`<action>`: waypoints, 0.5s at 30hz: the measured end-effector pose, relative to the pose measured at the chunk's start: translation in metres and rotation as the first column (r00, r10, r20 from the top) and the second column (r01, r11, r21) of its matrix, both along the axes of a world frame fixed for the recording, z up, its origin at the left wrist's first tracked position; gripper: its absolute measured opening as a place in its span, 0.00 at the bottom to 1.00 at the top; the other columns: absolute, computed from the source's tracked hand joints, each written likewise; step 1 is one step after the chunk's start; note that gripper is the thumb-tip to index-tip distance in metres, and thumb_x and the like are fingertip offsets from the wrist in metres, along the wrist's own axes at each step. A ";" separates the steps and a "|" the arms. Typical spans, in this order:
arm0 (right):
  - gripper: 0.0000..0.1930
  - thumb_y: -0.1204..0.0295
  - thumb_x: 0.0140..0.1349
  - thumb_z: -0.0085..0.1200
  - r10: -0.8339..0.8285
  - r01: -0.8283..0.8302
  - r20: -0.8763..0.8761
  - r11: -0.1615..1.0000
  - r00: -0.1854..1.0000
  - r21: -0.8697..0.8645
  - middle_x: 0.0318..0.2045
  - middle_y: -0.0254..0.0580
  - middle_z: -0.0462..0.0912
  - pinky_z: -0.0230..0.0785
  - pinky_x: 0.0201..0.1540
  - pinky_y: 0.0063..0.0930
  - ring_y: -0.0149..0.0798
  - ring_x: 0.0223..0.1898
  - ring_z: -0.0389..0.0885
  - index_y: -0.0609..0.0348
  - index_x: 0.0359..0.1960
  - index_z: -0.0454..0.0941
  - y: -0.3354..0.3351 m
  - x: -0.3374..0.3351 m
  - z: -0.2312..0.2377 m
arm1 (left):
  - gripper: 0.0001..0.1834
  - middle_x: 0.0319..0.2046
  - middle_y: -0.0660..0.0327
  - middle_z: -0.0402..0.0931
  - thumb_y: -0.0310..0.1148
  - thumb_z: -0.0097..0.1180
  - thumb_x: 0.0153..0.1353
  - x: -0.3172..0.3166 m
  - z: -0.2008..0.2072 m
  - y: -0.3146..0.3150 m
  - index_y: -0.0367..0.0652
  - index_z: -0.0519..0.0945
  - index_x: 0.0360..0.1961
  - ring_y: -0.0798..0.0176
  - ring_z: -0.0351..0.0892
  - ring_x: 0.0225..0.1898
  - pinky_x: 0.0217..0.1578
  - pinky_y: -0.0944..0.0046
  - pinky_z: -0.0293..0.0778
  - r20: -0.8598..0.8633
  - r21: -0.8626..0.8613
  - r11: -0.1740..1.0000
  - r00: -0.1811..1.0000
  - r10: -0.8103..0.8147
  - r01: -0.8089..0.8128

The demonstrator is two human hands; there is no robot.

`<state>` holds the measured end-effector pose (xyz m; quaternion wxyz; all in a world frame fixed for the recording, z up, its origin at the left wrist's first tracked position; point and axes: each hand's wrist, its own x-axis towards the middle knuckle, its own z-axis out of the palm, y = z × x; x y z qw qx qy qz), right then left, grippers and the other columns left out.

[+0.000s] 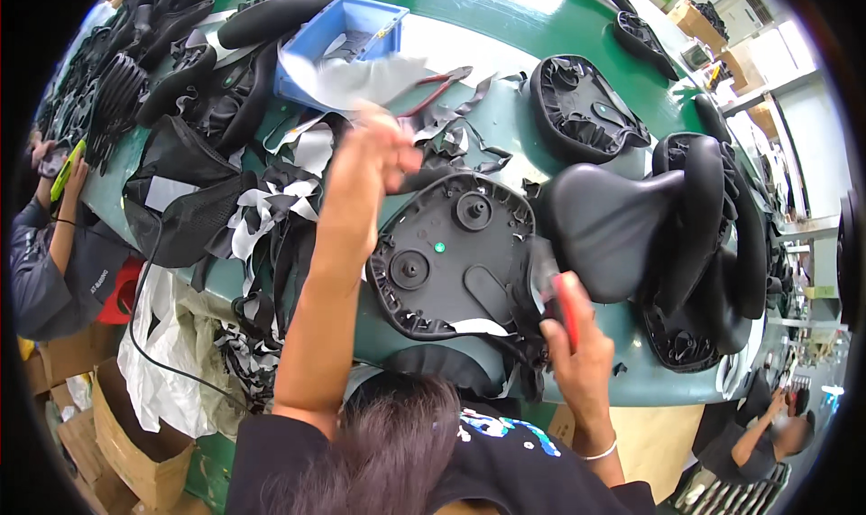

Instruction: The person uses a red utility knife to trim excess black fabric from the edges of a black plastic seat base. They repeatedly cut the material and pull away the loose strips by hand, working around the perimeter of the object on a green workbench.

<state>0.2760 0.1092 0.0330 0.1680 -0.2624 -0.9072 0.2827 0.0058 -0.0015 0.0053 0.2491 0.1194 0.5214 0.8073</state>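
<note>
A black bicycle saddle (435, 285) lies underside up in front of me, its cover gathered in pleats around the rim. My right hand (582, 348) is closed around a red-handled cutter (566, 303); its silvery blade end is blurred at the saddle's right edge. Raised beyond the saddle's far left edge, my left hand (383, 145) is smeared by motion over a heap of scraps. A blurred white scrap (352, 82) shows just past it; whether my fingers hold it is unclear. Red-handled pliers (437, 91) lie among black and white offcuts (271, 204).
A blue bin (383, 35) stands at the far side. Finished-looking saddles (604, 231) crowd the right, with another upturned saddle (586, 109) behind. Black covers (180, 177) pile at left. Another person (68, 244) works at the left; cardboard boxes (144, 434) sit below.
</note>
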 end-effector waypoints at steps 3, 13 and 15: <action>0.21 0.72 0.61 0.56 -0.075 0.062 -0.049 0.974 0.996 -0.219 0.38 0.54 0.82 0.74 0.33 0.34 0.52 0.31 0.83 0.63 0.55 0.68 0.013 -0.029 -0.004 | 0.21 0.25 0.66 0.73 0.45 0.59 0.61 0.006 -0.008 -0.017 0.36 0.74 0.23 0.72 0.67 0.28 0.31 0.68 0.66 -0.309 -0.838 0.536 0.721 -0.621 0.103; 0.18 0.65 0.57 0.62 -0.176 0.040 -0.602 0.972 0.778 -0.233 0.24 0.32 0.75 0.64 0.21 0.20 0.23 0.20 0.70 0.61 0.44 0.73 0.179 -0.198 0.087 | 0.17 0.29 0.62 0.76 0.44 0.56 0.64 -0.065 0.041 0.086 0.39 0.75 0.33 0.70 0.74 0.28 0.30 0.66 0.72 -0.185 -0.211 0.974 0.982 0.044 -0.084; 0.19 0.65 0.53 0.65 -0.281 0.121 -0.584 0.947 0.762 -0.298 0.23 0.34 0.75 0.65 0.19 0.22 0.24 0.18 0.70 0.62 0.42 0.73 0.238 -0.251 0.071 | 0.14 0.33 0.60 0.76 0.40 0.56 0.64 -0.031 -0.006 0.129 0.39 0.76 0.39 0.66 0.75 0.30 0.31 0.64 0.73 -0.453 -0.064 0.995 0.886 -0.102 0.082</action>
